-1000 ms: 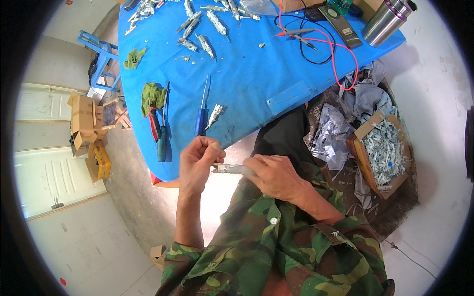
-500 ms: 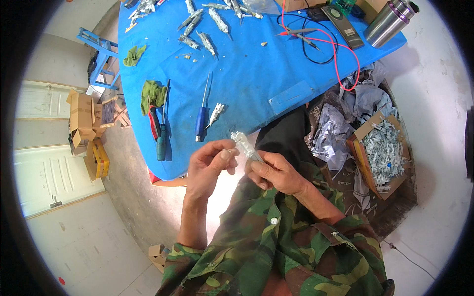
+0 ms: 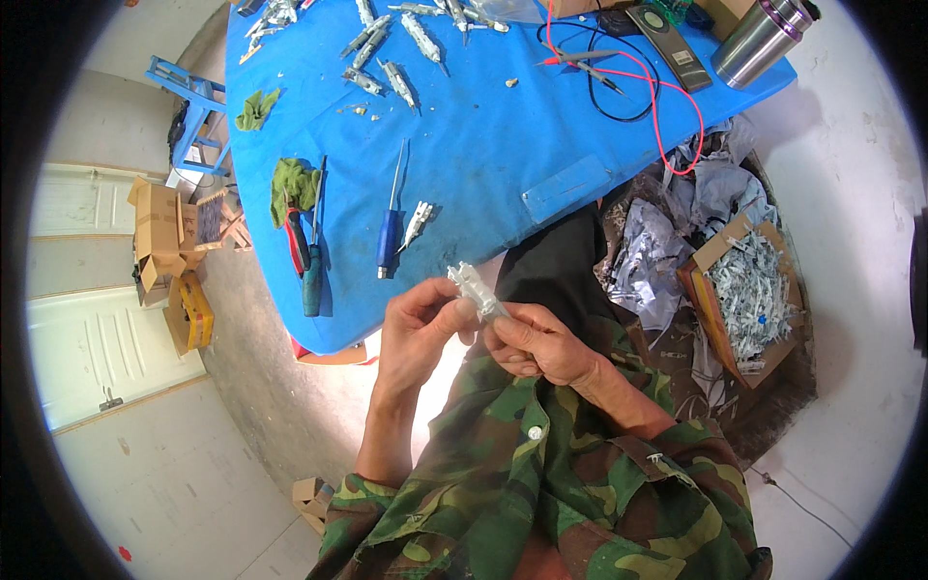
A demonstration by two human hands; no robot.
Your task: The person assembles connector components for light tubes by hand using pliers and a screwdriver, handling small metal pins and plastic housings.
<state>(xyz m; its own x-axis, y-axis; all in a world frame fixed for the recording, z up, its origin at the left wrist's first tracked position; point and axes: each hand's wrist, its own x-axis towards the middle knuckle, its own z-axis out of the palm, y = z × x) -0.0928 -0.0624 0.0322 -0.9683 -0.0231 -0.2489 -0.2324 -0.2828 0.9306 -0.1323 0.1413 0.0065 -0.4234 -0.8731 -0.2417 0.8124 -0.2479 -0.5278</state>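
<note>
Brown cardboard boxes (image 3: 159, 232), open-flapped, are stacked on the floor left of the blue table (image 3: 483, 164); a yellow box (image 3: 191, 311) is set below them. An open cardboard carton (image 3: 749, 295), filled with silvery parts, is placed right. A small carton (image 3: 311, 500) is seen lower left.

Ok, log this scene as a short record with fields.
Left hand: left hand pinches the lower part of a small pale metal part
Right hand: right hand grips the same part from the other side
Table: blue table, beyond the hands
Nearest tools: blue-handled screwdriver, red pliers, green rag
Far right corner: steel flask
Floor right: cardboard box of pale parts
</note>
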